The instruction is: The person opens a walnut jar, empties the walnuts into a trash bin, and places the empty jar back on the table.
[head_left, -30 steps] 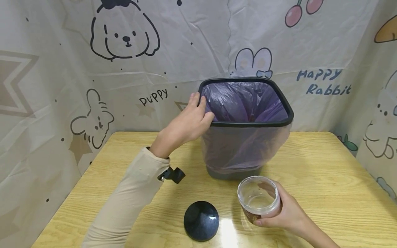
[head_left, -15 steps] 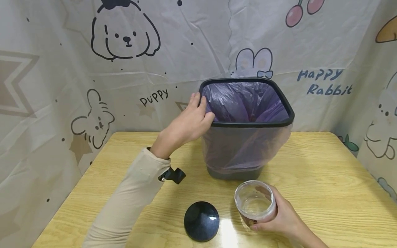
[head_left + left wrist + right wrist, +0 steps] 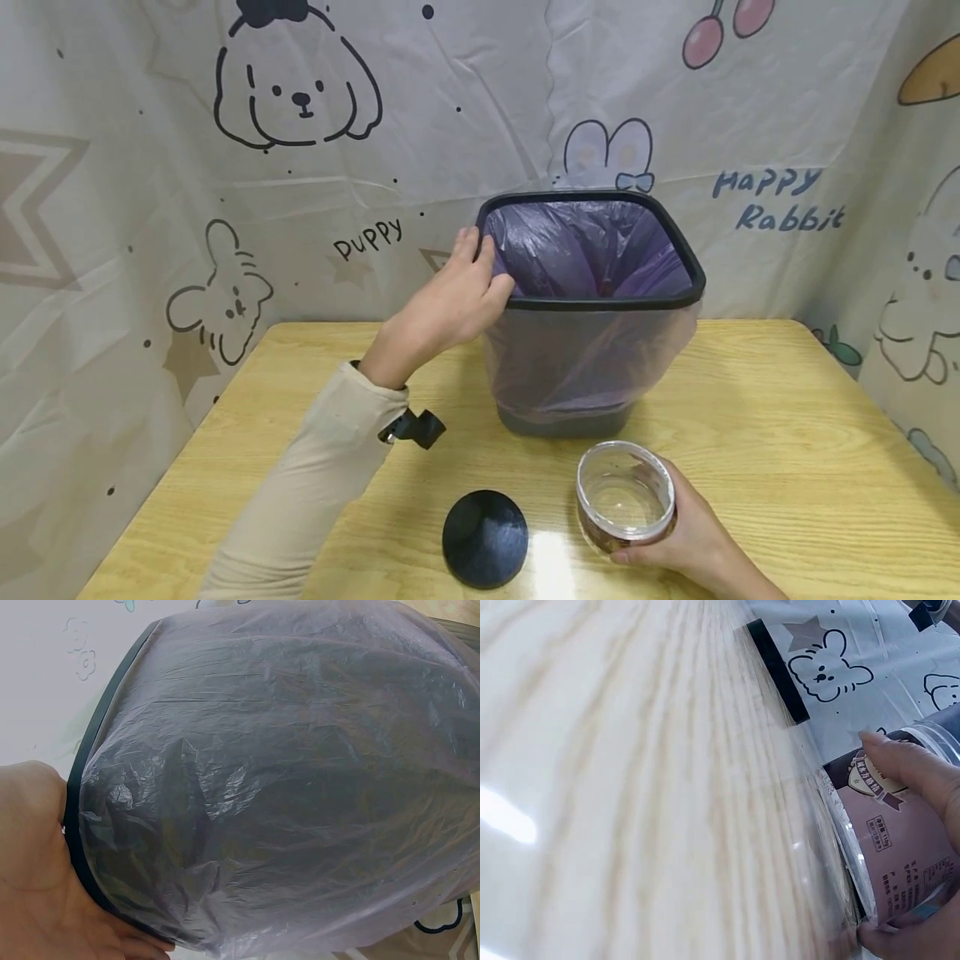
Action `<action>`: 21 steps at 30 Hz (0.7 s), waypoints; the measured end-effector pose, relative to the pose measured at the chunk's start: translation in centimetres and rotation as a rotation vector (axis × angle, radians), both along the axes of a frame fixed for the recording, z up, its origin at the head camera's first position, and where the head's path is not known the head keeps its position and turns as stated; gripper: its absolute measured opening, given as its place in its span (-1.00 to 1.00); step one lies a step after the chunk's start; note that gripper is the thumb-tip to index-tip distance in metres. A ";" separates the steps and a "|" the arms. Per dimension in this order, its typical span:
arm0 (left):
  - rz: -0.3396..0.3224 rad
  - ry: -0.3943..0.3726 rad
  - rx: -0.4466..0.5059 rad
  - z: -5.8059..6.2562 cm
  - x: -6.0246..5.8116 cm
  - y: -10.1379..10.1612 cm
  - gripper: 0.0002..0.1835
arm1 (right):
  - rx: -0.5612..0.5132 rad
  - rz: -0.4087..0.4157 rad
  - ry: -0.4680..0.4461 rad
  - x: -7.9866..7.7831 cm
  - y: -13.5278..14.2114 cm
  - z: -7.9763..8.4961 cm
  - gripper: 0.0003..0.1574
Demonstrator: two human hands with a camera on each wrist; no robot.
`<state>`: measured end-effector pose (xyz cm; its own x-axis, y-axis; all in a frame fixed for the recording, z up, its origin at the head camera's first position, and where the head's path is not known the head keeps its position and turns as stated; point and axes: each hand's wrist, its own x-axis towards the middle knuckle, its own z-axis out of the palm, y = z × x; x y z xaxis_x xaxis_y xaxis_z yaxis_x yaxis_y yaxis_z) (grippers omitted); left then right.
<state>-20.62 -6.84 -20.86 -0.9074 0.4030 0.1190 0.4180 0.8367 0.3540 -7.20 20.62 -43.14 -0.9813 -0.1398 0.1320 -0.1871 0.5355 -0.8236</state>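
Note:
My left hand grips the left corner of the black rim of a trash can. A thin purple bag lines the can and folds over its outside. In the left wrist view the palm lies against the rim, next to the bag. My right hand holds a clear round plastic jar from its right side, fingers and thumb around it. The jar's open mouth faces up and no contents show inside. Its pink and brown label appears in the right wrist view.
A round black lid lies on the wooden table, left of the jar. Behind the table hangs a cartoon-printed cloth, close behind the trash can. A small black camera sticks out from my left wrist.
My right hand has brought the jar slightly lower and nearer to me, shifting it left and then back right. The left hand has kept its place on the can's rim.

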 end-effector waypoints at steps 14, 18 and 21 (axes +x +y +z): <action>-0.005 -0.002 0.006 -0.1 0.1 0.1 -0.27 | -0.013 0.037 -0.004 0.2 0.3 -0.4 0.47; -0.001 -0.002 0.005 -0.2 0.0 0.0 -0.27 | -0.024 0.051 0.004 0.2 0.2 -0.4 0.45; 0.003 -0.003 0.009 -0.2 0.0 0.0 -0.28 | -0.045 0.066 0.002 0.2 0.2 -0.4 0.45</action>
